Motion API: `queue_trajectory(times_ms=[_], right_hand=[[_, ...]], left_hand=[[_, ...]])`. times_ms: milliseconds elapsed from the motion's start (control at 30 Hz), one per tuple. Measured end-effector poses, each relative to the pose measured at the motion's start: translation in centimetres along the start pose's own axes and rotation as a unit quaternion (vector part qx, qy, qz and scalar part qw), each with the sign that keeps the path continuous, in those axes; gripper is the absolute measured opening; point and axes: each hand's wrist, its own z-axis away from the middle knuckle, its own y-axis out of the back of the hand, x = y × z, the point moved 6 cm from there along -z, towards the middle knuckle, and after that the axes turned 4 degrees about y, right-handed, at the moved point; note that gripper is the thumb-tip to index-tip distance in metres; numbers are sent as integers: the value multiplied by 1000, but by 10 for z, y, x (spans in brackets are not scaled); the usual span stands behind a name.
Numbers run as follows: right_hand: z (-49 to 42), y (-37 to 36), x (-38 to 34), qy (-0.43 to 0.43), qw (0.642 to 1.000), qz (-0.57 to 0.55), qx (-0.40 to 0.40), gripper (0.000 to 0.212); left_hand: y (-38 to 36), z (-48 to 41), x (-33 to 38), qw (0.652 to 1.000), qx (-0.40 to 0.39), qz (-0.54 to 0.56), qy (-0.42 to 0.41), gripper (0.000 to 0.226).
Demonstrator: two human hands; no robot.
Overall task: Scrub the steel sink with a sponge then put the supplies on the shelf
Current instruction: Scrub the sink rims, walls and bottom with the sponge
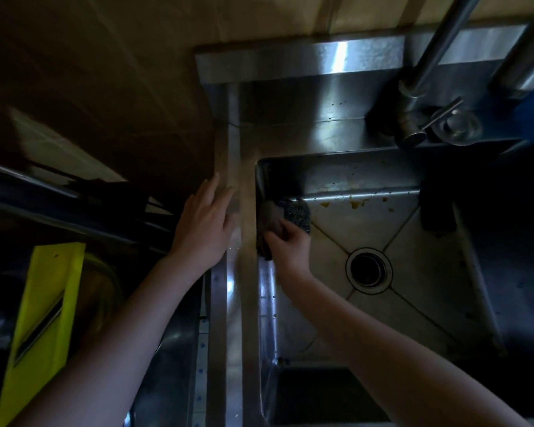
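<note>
Steel sink [367,229] below me: my left hand [204,223] lies flat and open on its left rim, and that brace could slide if the steel is slick. My right hand [290,248] curls round the sponge [290,212] at the basin's far-left corner. A loose grip there and it skids, missing the orange stains [356,203] along the far wall.

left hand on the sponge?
No, the right hand grips the sponge against the left wall of the sink; the left hand lies flat on the steel ledge.
</note>
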Motion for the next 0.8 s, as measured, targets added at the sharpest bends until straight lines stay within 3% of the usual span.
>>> queue_trajectory(times_ms=[100, 267, 433, 633, 800], right_hand=[[-15, -13, -31, 78, 995, 50, -27, 47], [-40, -26, -73, 170, 960, 216, -46, 52], [-28, -36, -80, 271, 866, 404, -113, 49], [-8, -40, -81, 332, 748, 542, -189, 51], [30, -17, -54, 329, 738, 546, -223, 55]], left_hand=[[6, 10, -7, 999, 16, 12, 35, 49], [11, 22, -18, 998, 17, 41, 50, 48], [11, 30, -23, 997, 21, 60, 52, 47], [8, 35, -23, 996, 17, 66, 57, 45], [4, 37, -20, 996, 20, 59, 57, 45]])
